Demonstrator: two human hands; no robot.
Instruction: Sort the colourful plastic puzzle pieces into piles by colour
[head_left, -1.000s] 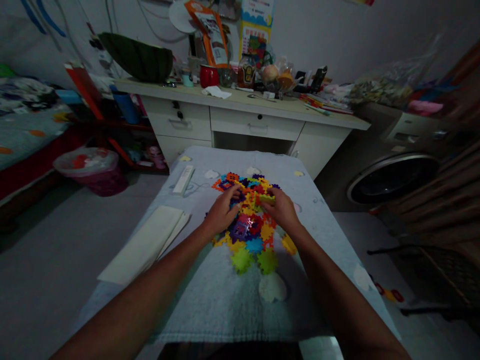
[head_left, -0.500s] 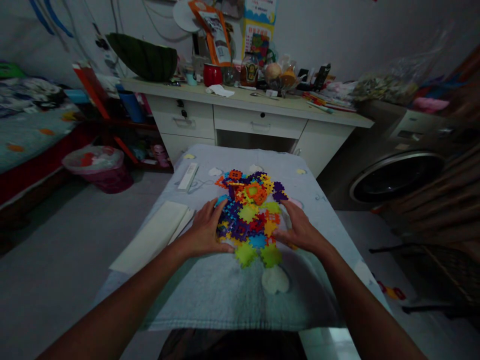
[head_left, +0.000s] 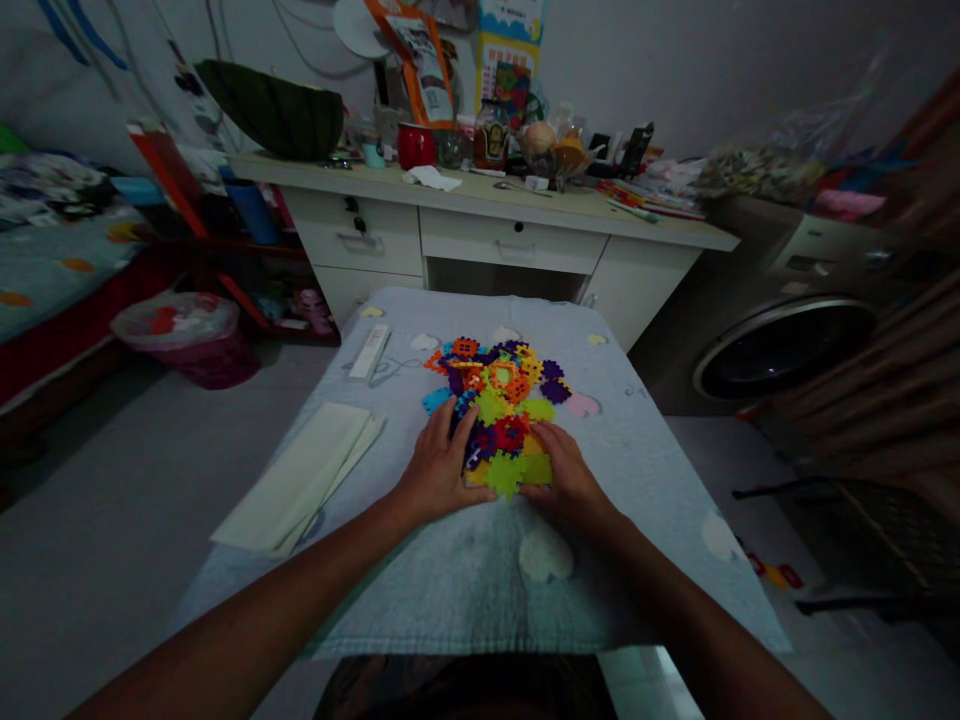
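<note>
A heap of bright plastic interlocking tiles (head_left: 501,400) in orange, purple, green, yellow and blue lies on a pale blue cloth (head_left: 465,580) that covers a small table. My left hand (head_left: 441,468) lies flat against the heap's near left side, fingers stretched out over purple pieces. My right hand (head_left: 568,478) presses on the near right side, fingers laid over yellow and green tiles. Both hands cup the near edge of the heap, and neither lifts a piece.
A folded cream sheet (head_left: 300,478) and a white box (head_left: 370,352) lie left on the cloth. Beyond stands a cluttered white desk (head_left: 480,225). A pink bin (head_left: 187,338) sits on the floor at left, a washing machine (head_left: 787,340) at right.
Both hands drew back from the heap's far part to its sides, then closed inward at the near edge. The tiles have been pushed together into a tighter pile.
</note>
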